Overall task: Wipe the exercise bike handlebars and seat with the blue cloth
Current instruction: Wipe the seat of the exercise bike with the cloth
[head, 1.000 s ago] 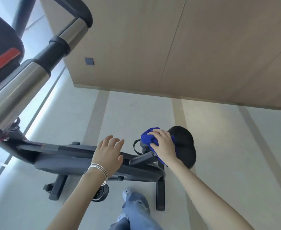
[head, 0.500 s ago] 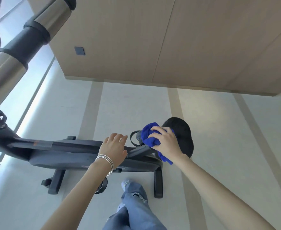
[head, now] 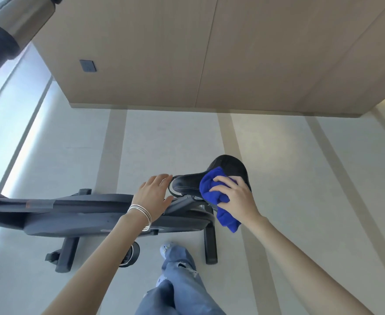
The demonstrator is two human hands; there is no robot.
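Gripping the blue cloth [head: 212, 189], the right hand [head: 237, 197] wipes the saddle [head: 230, 164] while the open left hand [head: 151, 196] seemingly steadies its nose.

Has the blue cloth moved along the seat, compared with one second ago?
Yes. The blue cloth, held by the right hand, slid from the nose of the seat toward its wide rear.

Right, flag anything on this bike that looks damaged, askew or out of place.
Nothing stands out. The seat looks intact, the right hand holds the blue cloth on it, and the left hand is at its nose. The cloth's tail hangs off the near edge.
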